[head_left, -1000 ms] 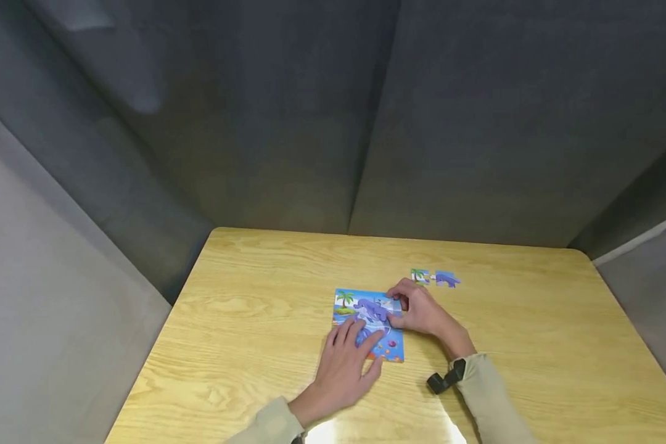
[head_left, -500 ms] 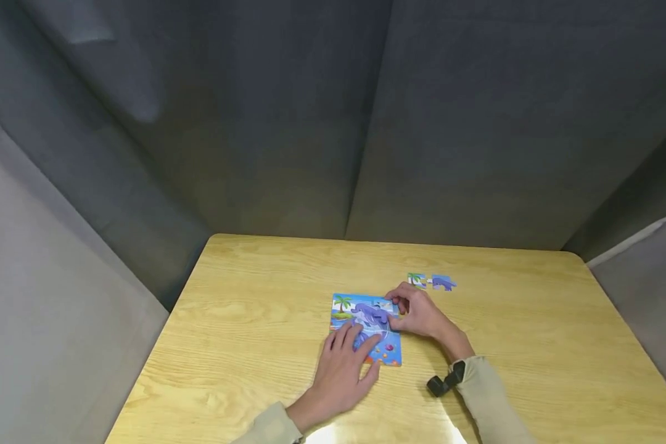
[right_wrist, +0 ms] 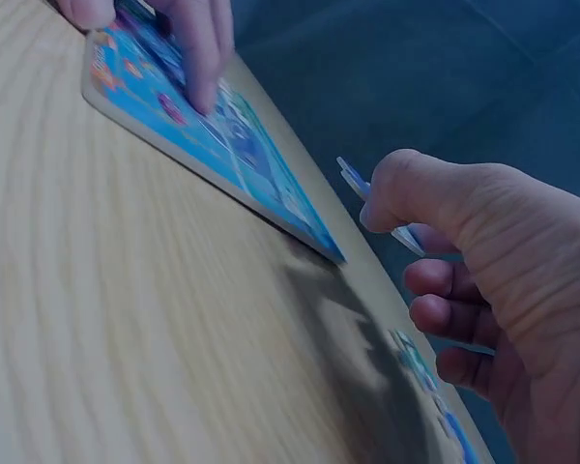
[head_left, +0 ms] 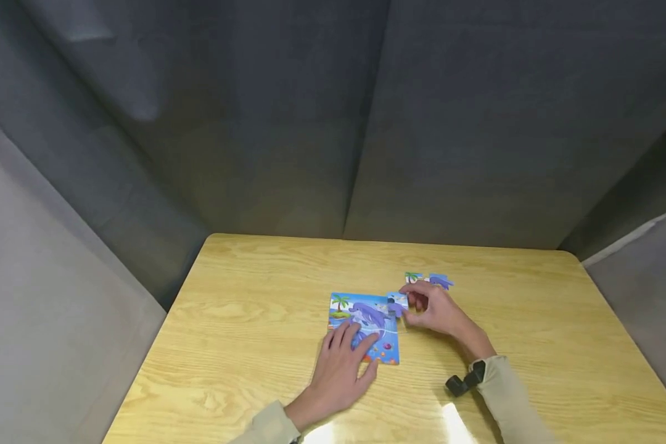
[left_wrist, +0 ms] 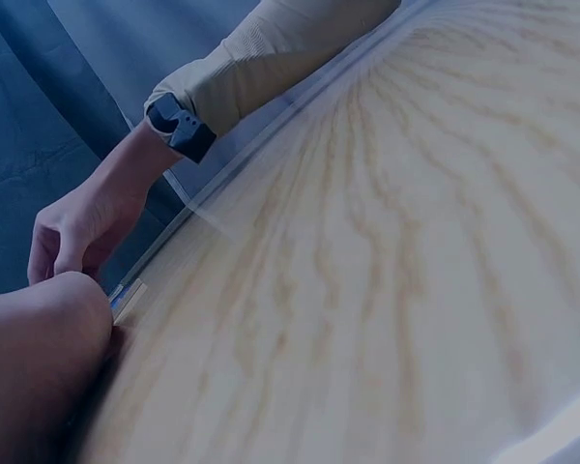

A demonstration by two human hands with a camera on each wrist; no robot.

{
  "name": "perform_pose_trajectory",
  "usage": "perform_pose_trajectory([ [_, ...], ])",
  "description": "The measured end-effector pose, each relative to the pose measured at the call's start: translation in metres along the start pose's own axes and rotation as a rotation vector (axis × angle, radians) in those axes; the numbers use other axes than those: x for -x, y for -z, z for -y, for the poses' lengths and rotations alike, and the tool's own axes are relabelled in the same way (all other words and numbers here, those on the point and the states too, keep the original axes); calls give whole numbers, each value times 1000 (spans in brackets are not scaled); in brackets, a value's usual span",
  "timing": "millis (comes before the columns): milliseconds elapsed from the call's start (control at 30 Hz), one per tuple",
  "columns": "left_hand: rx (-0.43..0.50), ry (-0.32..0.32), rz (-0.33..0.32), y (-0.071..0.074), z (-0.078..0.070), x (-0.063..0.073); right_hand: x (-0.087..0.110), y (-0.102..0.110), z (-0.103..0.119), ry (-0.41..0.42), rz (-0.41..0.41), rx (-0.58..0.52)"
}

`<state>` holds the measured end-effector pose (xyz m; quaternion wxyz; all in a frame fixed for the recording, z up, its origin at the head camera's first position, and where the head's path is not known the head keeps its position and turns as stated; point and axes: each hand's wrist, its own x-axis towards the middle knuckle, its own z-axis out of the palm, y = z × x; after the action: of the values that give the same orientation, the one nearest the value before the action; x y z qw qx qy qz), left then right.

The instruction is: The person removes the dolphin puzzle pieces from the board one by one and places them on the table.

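Clearly raised piece [right_wrist: 355, 181], right wrist view only

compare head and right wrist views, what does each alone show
Only the head view: both beige sleeves, the black wrist device, and the pale panel at left. Only the right wrist view: the held piece edge-on, raised above the table against the dark curtain. Both: the right grip pinching the held piece, the left grip touching the puzzle board, and loose pieces.

Left grip [head_left: 340, 373] palm-down, fingers spread, right grip [head_left: 436, 310] aloft, thumb and fingers pinching
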<state>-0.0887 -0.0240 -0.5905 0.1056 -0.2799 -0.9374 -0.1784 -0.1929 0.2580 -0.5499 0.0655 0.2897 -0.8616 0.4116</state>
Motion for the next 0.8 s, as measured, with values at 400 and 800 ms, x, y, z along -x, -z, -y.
perform_pose_trajectory([
  [400, 21, 19, 26, -1, -5, -2, 15, 36, -17, -88, -4, 61],
  [800, 3, -7, 23, 0, -11, -5, 30, 65, -26, -196, -10, 75],
])
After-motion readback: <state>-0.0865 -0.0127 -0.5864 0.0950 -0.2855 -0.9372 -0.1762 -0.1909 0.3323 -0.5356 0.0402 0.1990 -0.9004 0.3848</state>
